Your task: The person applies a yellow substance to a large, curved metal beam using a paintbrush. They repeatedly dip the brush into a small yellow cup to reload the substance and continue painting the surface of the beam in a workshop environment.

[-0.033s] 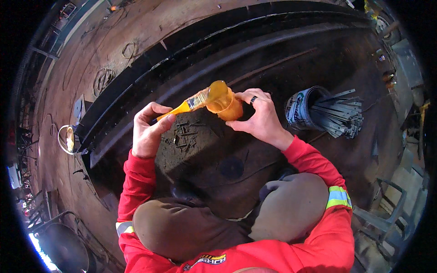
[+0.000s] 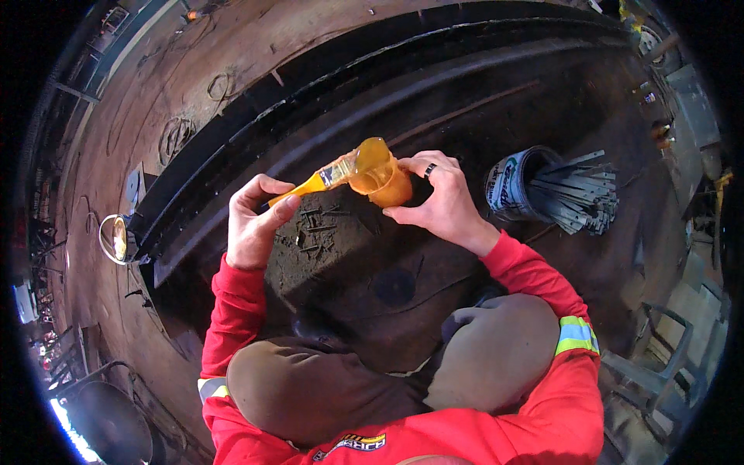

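Observation:
Pinched between the thumb and fingers of my left hand [image 2: 257, 219] is the handle of a yellow paintbrush [image 2: 314, 183]. Its wet, orange-coated bristles reach right, up to the rim of a small orange cup [image 2: 390, 186]. The cup looks tilted, with its mouth toward the brush, and its wall is smeared with the same orange stuff. My right hand [image 2: 442, 198] grips the cup from the right, thumb below and fingers above, a dark ring on one finger. How much the cup contains I cannot tell.
Right of my hands a bucket [image 2: 508, 186] lies tipped, full of flat metal strips [image 2: 573, 194]. Small dark metal scraps [image 2: 316, 232] lie below the brush. A long dark steel beam [image 2: 310, 85] curves across beyond my hands. An open pail [image 2: 119, 238] stands at far left, near coiled cable [image 2: 177, 139].

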{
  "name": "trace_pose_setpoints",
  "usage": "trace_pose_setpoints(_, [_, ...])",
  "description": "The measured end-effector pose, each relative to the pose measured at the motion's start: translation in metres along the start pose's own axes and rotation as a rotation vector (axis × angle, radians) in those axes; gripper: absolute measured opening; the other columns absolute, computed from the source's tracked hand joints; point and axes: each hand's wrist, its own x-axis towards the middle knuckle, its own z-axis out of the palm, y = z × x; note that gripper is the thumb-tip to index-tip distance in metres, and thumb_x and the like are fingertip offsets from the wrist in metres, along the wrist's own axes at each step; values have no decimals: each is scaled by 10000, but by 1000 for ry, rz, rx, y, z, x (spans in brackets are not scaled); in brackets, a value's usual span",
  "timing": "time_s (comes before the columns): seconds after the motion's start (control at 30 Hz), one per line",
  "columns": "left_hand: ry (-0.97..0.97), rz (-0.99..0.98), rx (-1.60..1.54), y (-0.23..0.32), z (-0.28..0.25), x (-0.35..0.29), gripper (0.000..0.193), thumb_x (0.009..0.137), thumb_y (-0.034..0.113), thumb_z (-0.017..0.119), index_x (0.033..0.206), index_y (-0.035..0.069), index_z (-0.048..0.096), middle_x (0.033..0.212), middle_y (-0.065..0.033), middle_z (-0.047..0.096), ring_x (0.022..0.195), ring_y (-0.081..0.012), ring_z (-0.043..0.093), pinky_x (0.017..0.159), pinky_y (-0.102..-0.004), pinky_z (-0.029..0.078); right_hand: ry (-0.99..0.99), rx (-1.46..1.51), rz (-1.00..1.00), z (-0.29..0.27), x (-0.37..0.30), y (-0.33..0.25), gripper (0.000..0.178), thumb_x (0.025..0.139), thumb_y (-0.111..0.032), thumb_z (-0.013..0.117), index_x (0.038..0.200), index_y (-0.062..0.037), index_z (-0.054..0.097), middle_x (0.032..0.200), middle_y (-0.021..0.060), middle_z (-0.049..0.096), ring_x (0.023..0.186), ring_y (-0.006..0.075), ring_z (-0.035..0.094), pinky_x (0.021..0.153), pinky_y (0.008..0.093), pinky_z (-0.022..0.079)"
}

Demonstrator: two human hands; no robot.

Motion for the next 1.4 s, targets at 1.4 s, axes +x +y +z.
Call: trace_pose_setpoints(1.4, [26, 227, 194, 22, 9, -6, 246, 718, -25, 810, 895, 12, 643, 857, -6, 644, 789, -71, 602, 744, -220, 474, 57, 134, 86, 8, 2, 6, 591, 625, -255, 916, 1086, 30, 678, 1067, 164, 678, 1015, 266, 666, 935, 363, 499])
